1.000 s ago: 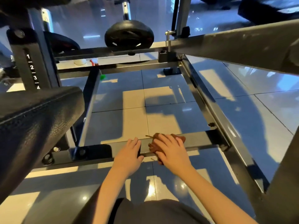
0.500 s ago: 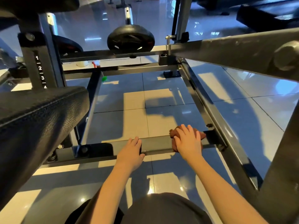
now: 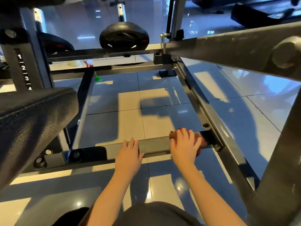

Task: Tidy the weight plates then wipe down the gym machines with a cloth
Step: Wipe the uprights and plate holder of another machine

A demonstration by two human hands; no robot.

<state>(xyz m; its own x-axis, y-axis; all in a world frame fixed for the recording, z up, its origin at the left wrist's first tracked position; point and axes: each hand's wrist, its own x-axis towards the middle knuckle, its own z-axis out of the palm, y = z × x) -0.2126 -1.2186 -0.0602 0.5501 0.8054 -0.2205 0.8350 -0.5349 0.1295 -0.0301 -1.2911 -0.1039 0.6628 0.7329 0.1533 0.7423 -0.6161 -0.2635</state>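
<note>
- Cloth (image 3: pixel 202 141), reddish-brown and crumpled, lies on the low steel crossbar (image 3: pixel 154 146) of a gym machine. It sits at the bar's right end, just beside the joint with the side rail (image 3: pixel 203 103).
- Right hand (image 3: pixel 184 145) presses down on the cloth, fingers (image 3: pixel 180 133) spread and fairly straight, not bunched round it.
- Left hand (image 3: pixel 130 152) rests on the crossbar near its middle, fingers laid flat over the top and holding nothing.
- Cloth looks soft, light and limp. It should slide easily on painted steel, so a flat palm on its middle probably suits better than a pinch at one edge.
- Bolt (image 3: pixel 205 125) and the joint lie just past the cloth and could snag it.
- Black padded seat (image 3: pixel 32 121) overhangs the crossbar's left end, which may make reaching there awkward.
- Black weight plate (image 3: pixel 123 36) sits at the far side of the frame, well apart from both hands.
</note>
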